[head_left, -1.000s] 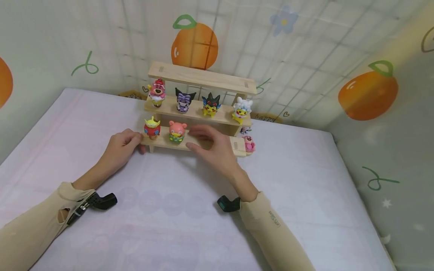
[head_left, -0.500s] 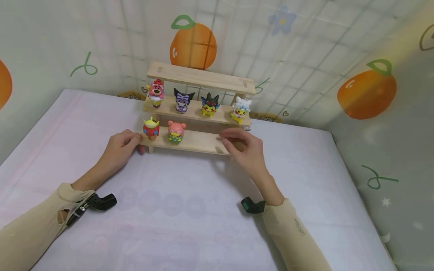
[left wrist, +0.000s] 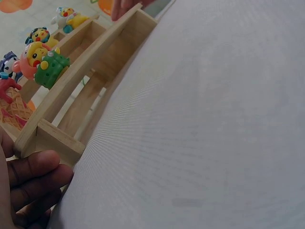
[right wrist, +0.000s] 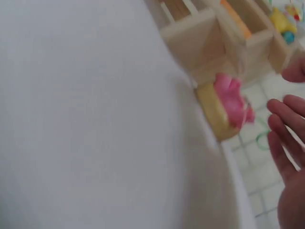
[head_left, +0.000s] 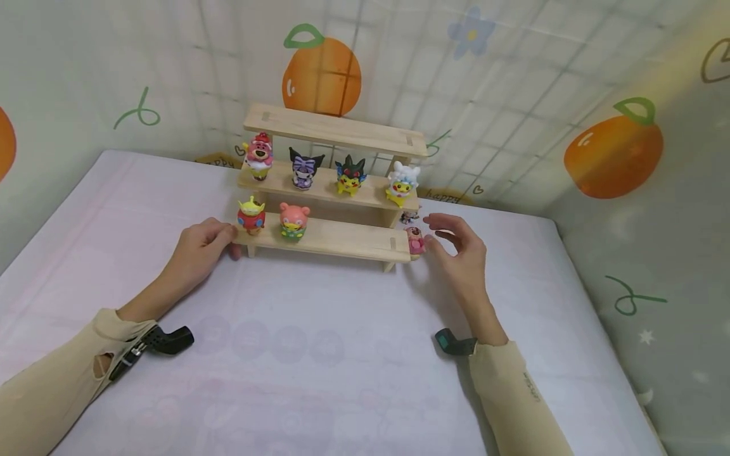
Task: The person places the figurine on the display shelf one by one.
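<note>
A three-tier wooden display shelf [head_left: 325,239] stands at the back of the table in the head view. My left hand [head_left: 201,248] holds the left end of its lowest board, thumb near the top and fingers [left wrist: 35,167] against the side. To the right of the shelf, my right hand [head_left: 461,253] hovers with fingers apart and nothing in its grasp. Beside its thumb stands a pink bear figurine [head_left: 415,242] on a yellowish base [right wrist: 214,110]. On the lowest board are an alien figurine [head_left: 251,216] and a pink-hooded figurine [head_left: 293,221], with bare wood to their right.
The middle board carries several figurines, among them a purple-and-black one [head_left: 305,170] and a white-capped yellow one [head_left: 402,185]. Another small figurine [head_left: 409,216] sits behind the pink bear, partly hidden. A printed curtain [head_left: 513,114] hangs behind the white-covered table [head_left: 296,392].
My right hand has moved right, from above the lowest board to beyond the shelf's right end, next to the pink bear figurine. The left hand has stayed at the shelf's left end.
</note>
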### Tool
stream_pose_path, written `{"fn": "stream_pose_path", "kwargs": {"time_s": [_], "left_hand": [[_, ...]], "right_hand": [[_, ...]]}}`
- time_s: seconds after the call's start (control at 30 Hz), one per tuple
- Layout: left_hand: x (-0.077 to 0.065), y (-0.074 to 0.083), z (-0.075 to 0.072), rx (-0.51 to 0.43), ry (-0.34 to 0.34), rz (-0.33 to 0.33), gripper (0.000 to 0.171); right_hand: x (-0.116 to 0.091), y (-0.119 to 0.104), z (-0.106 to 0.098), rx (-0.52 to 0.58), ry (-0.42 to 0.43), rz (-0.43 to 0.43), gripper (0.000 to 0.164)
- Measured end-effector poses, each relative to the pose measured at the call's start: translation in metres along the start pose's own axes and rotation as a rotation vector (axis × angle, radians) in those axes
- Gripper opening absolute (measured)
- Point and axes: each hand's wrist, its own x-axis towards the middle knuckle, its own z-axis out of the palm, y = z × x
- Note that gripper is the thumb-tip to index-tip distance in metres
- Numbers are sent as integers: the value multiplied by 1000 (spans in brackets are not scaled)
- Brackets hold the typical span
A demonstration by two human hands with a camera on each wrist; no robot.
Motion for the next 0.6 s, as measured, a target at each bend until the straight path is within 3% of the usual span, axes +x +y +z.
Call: {"fn": "stream_pose_path", "kwargs": {"time_s": [0.4, 0.6], "left_hand": [[1, 0, 0, 5, 2, 7, 43], [1, -1, 0, 9, 1, -3, 44]], "right_hand": [[-1, 12, -1, -19, -240, 152, 56], [-1, 24, 0, -105, -299, 151, 64]]}}
